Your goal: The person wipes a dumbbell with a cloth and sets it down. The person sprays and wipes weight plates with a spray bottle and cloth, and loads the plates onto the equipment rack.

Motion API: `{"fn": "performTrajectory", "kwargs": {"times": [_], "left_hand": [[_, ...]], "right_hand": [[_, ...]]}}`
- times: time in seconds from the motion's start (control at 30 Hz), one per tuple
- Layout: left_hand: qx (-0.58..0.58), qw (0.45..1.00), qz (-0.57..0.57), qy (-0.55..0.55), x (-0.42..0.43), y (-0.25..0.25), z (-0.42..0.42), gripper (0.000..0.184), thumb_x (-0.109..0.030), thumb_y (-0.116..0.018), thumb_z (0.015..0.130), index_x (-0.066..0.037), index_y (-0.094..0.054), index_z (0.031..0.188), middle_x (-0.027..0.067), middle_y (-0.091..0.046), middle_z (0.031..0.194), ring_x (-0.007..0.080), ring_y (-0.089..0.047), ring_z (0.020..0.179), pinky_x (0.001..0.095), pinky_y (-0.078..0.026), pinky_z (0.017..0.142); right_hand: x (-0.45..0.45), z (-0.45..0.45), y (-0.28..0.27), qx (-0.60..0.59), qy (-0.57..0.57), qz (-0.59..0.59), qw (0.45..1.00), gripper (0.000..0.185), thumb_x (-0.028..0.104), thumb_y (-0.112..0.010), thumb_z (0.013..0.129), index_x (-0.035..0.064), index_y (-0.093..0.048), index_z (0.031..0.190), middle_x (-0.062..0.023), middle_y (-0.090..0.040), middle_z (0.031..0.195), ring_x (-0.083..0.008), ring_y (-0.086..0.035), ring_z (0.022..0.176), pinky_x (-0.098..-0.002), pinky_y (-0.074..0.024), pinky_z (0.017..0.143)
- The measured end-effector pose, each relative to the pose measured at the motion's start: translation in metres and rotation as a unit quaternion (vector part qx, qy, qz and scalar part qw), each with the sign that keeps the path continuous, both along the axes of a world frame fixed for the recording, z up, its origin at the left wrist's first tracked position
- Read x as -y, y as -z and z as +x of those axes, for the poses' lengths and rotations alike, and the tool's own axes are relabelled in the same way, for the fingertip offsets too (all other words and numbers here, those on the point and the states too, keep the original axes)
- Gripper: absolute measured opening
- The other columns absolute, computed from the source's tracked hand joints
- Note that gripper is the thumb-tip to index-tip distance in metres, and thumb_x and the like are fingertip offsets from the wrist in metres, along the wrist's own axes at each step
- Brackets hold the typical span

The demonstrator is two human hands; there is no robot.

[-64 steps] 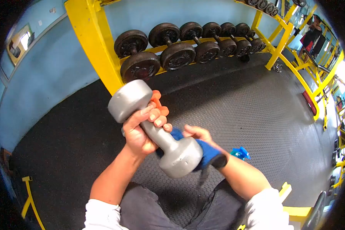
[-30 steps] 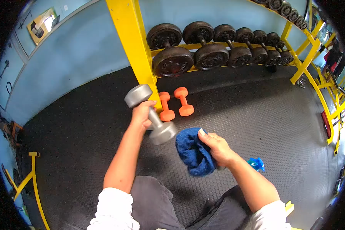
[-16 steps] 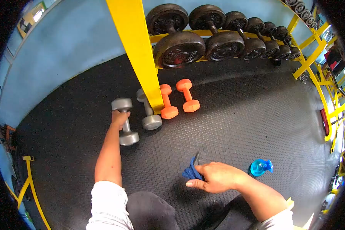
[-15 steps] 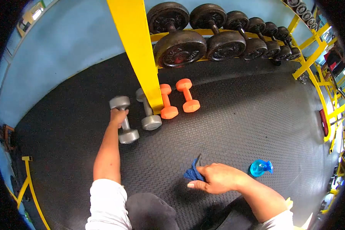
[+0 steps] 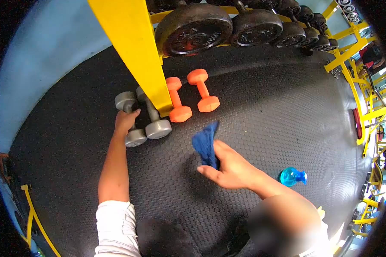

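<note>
At the left, a grey dumbbell point(image 5: 135, 137) lies on the black mat, and my left hand point(image 5: 125, 121) is closed round its handle. Right beside it is a second grey dumbbell point(image 5: 158, 128), partly behind the yellow post. Two orange dumbbells, one point(image 5: 180, 113) close to the post and another point(image 5: 208, 103) further right, lie in the same row. My right hand point(image 5: 231, 168) pinches a crumpled blue cloth point(image 5: 205, 143) above the mat, between thumb and fingers.
A yellow rack post point(image 5: 135, 55) rises just behind the dumbbells. Large black dumbbells point(image 5: 193, 32) fill the rack above. On the mat to the right lies a blue bottle point(image 5: 292, 176). A yellow frame leg point(image 5: 30, 214) stands at lower left.
My left hand has brought the grey dumbbell nearer the second one. The right hand has risen forward and left, and more of the cloth shows. The view has tilted down.
</note>
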State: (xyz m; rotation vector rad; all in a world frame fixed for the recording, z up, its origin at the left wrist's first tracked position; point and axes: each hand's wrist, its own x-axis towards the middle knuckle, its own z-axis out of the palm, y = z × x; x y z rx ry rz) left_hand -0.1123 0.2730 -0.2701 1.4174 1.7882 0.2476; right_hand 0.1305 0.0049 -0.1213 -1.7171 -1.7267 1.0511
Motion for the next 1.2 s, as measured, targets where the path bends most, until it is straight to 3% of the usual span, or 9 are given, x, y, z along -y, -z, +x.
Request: {"fn": "performTrajectory", "kwargs": {"times": [0.13, 0.23, 0.3, 0.47, 0.53, 0.6, 0.9, 1.07, 1.2], "left_hand": [[-0.180, 0.962, 0.136, 0.152, 0.043, -0.048, 0.017, 0.090, -0.041, -0.072, 0.075, 0.007, -0.030, 0.138, 0.0285, -0.036, 0.140, 0.0393, -0.040, 0.127, 0.0449, -0.034, 0.105], [0.267, 0.906, 0.053, 0.324, 0.103, -0.110, 0.035, 0.099, -0.025, -0.083, 0.064, -0.005, -0.028, 0.143, 0.0221, -0.040, 0.139, 0.0316, -0.039, 0.130, 0.0420, -0.033, 0.105], [0.277, 0.889, 0.000, 0.364, 0.145, -0.159, 0.064, 0.117, -0.027, -0.087, 0.054, -0.005, -0.018, 0.146, 0.0204, -0.039, 0.140, 0.0296, -0.039, 0.130, 0.0411, -0.033, 0.105], [0.235, 0.909, 0.071, 0.336, 0.141, -0.056, 0.054, 0.052, -0.002, -0.064, 0.072, 0.003, -0.046, 0.121, 0.0130, -0.057, 0.115, 0.0232, -0.054, 0.108, 0.0349, -0.041, 0.095], [0.217, 0.907, 0.039, 0.359, 0.164, -0.081, 0.067, 0.050, -0.001, -0.065, 0.071, 0.004, -0.048, 0.118, 0.0131, -0.059, 0.112, 0.0231, -0.056, 0.104, 0.0352, -0.043, 0.093], [0.204, 0.905, 0.012, 0.373, 0.197, -0.101, 0.078, 0.046, -0.007, -0.070, 0.068, 0.005, -0.055, 0.109, 0.0135, -0.063, 0.102, 0.0225, -0.061, 0.094, 0.0352, -0.046, 0.087], [0.073, 0.819, -0.121, 0.555, 0.231, -0.091, 0.069, 0.054, -0.028, -0.080, 0.065, 0.000, -0.061, 0.106, 0.0158, -0.067, 0.095, 0.0263, -0.065, 0.091, 0.0355, -0.049, 0.083], [0.112, 0.842, -0.078, 0.522, 0.220, -0.121, 0.054, 0.053, -0.024, -0.079, 0.064, 0.000, -0.061, 0.107, 0.0162, -0.067, 0.097, 0.0264, -0.065, 0.093, 0.0345, -0.048, 0.085], [0.086, 0.894, -0.099, 0.428, 0.205, -0.180, 0.042, 0.068, -0.018, -0.078, 0.057, 0.002, -0.054, 0.117, 0.0116, -0.062, 0.108, 0.0240, -0.059, 0.099, 0.0369, -0.044, 0.092]], "right_hand": [[-0.023, -0.010, 0.013, -0.023, 0.018, 0.069, 0.997, 0.046, 0.008, -0.056, 0.067, -0.0048, -0.043, 0.109, -0.0281, -0.048, 0.106, -0.0451, -0.045, 0.106, -0.0497, -0.0379, 0.092], [-0.039, -0.018, 0.036, -0.066, 0.104, 0.092, 0.988, 0.052, 0.003, -0.057, 0.069, -0.0006, -0.045, 0.119, -0.0256, -0.049, 0.117, -0.0421, -0.044, 0.115, -0.0459, -0.0348, 0.101], [-0.045, -0.020, 0.024, -0.159, 0.122, 0.099, 0.975, 0.054, 0.009, -0.063, 0.072, -0.0005, -0.046, 0.122, -0.0266, -0.051, 0.118, -0.0420, -0.048, 0.114, -0.0453, -0.0381, 0.099], [-0.002, 0.046, -0.087, -0.044, 0.002, -0.050, 0.998, 0.034, 0.018, -0.062, 0.078, -0.0001, -0.061, 0.108, -0.0233, -0.061, 0.107, -0.0371, -0.060, 0.099, -0.0398, -0.0472, 0.088], [0.046, 0.090, -0.078, -0.010, 0.196, 0.218, 0.956, 0.028, 0.016, -0.064, 0.081, 0.0027, -0.064, 0.105, -0.0160, -0.067, 0.094, -0.0289, -0.066, 0.088, -0.0365, -0.0522, 0.081], [0.125, 0.147, -0.086, 0.049, 0.340, 0.133, 0.930, 0.030, 0.019, -0.070, 0.081, 0.0039, -0.064, 0.106, -0.0111, -0.066, 0.095, -0.0208, -0.064, 0.088, -0.0331, -0.0524, 0.079], [0.378, 0.174, 0.138, 0.130, 0.596, 0.006, 0.793, 0.096, 0.037, -0.087, 0.058, 0.0015, -0.041, 0.135, -0.0222, -0.049, 0.130, -0.0316, -0.049, 0.120, -0.0401, -0.0389, 0.102], [0.326, 0.201, 0.200, -0.041, 0.606, 0.082, 0.790, 0.086, 0.039, -0.087, 0.051, 0.0050, -0.056, 0.124, -0.0145, -0.049, 0.133, -0.0280, -0.046, 0.124, -0.0380, -0.0367, 0.103], [0.272, 0.223, 0.178, 0.156, 0.470, 0.061, 0.866, 0.062, 0.028, -0.079, 0.056, 0.0153, -0.062, 0.114, -0.0133, -0.056, 0.117, -0.0322, -0.051, 0.113, -0.0382, -0.0438, 0.095]]}}
